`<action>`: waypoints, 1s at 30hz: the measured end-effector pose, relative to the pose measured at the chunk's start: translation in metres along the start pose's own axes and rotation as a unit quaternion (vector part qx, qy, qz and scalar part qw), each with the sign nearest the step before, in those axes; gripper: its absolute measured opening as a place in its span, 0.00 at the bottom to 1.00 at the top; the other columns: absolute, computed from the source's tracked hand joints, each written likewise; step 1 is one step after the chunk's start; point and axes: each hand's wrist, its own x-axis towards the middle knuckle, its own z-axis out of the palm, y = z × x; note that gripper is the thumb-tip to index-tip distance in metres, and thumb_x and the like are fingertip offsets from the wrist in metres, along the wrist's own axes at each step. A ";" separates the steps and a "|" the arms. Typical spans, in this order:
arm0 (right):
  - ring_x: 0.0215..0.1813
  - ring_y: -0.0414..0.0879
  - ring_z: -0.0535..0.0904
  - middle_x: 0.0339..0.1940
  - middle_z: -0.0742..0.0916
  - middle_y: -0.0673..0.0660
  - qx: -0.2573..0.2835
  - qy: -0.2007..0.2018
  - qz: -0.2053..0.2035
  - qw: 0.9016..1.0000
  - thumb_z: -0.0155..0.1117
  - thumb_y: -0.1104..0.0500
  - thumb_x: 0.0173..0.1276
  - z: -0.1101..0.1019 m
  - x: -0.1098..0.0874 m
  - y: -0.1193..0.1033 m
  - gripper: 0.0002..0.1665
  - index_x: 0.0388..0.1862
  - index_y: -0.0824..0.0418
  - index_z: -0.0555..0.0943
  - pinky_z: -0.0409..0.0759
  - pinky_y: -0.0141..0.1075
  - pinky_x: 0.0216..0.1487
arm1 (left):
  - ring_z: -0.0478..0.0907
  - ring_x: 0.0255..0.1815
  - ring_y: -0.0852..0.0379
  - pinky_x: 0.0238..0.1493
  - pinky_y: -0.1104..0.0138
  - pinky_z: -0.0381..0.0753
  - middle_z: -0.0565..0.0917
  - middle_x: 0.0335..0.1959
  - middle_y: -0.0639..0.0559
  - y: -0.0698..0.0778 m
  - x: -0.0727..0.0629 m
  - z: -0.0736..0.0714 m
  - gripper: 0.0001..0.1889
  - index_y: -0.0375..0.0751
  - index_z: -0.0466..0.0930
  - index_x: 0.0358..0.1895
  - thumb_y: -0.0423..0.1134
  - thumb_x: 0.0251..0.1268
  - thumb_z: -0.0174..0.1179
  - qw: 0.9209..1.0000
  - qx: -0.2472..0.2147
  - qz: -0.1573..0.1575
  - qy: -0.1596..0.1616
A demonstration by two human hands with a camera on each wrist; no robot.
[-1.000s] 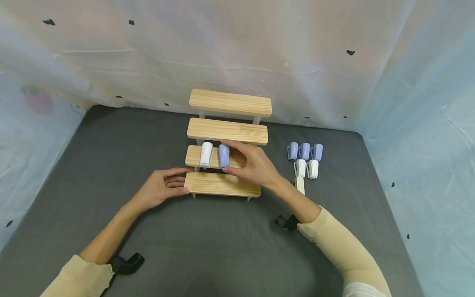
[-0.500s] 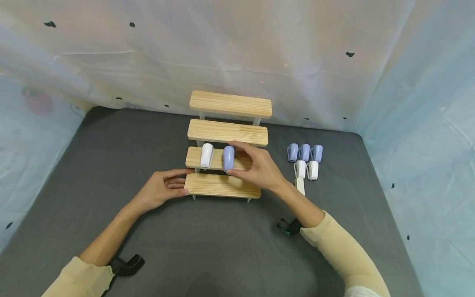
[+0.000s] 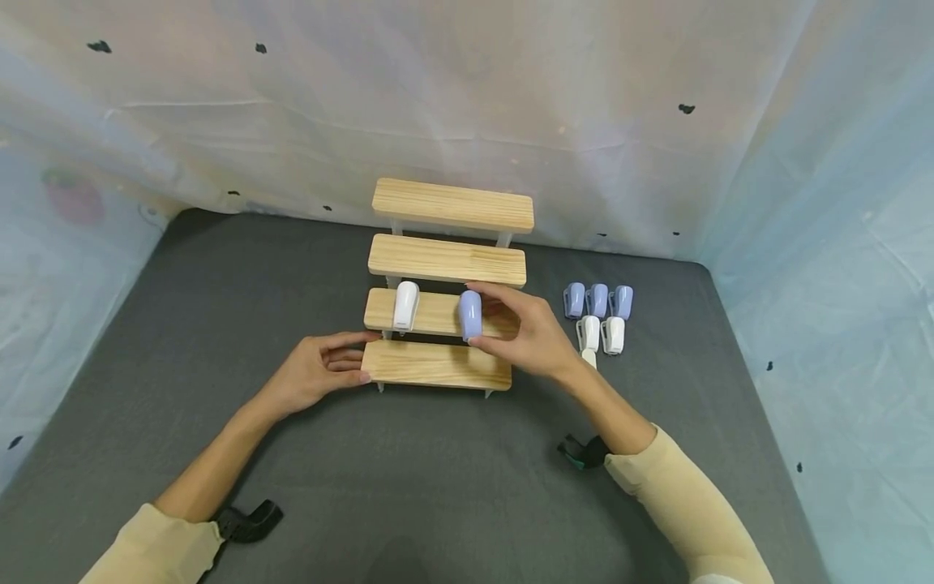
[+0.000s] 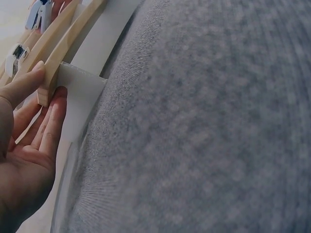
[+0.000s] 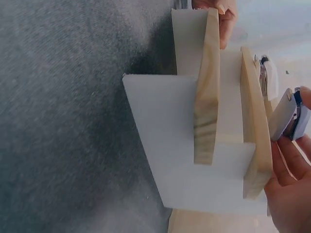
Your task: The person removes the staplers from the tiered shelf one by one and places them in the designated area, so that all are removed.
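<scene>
A four-tier wooden stand is on the dark table. My left hand grips the left end of its lowest board; in the left wrist view my thumb lies on top and fingers reach beneath. On the second board from the bottom, a white mini stapler sits towards the left. To its right, my right hand pinches a periwinkle-blue mini stapler between thumb and fingers, around the middle of that board. The right wrist view shows this blue stapler at the board's edge; whether it touches the wood, I cannot tell.
Right of the stand, three blue staplers form a row, with two white staplers in front. A cream-coloured piece is partly hidden by my right forearm. A pale curtain hangs behind the table.
My right hand has moved right along the second board from the bottom with the blue stapler, widening the gap from the white one. My left hand has stayed on the lowest board.
</scene>
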 end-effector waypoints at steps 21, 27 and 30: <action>0.51 0.62 0.81 0.59 0.81 0.71 0.021 0.018 0.018 0.999 0.74 0.77 0.54 -0.031 -0.029 -0.027 0.37 0.64 0.77 0.72 0.79 0.61 0.54 | 0.83 0.53 0.54 0.49 0.64 0.86 0.80 0.58 0.33 0.003 0.001 0.003 0.34 0.31 0.71 0.68 0.32 0.58 0.72 1.000 -0.003 0.000 -0.002; 0.53 0.60 0.81 0.60 0.81 0.71 0.024 0.022 0.027 0.999 0.74 0.78 0.53 -0.038 -0.036 -0.025 0.37 0.64 0.78 0.72 0.79 0.59 0.56 | 0.83 0.53 0.54 0.49 0.64 0.86 0.80 0.58 0.32 0.003 0.000 0.003 0.34 0.30 0.70 0.68 0.31 0.59 0.72 1.000 -0.007 0.000 -0.001; 0.55 0.57 0.80 0.59 0.81 0.70 0.029 0.028 0.031 0.999 0.74 0.78 0.53 -0.041 -0.040 -0.023 0.38 0.64 0.77 0.73 0.79 0.58 0.56 | 0.83 0.53 0.53 0.49 0.64 0.86 0.80 0.57 0.31 0.002 0.000 0.002 0.33 0.30 0.70 0.68 0.31 0.59 0.72 1.000 -0.010 -0.001 -0.001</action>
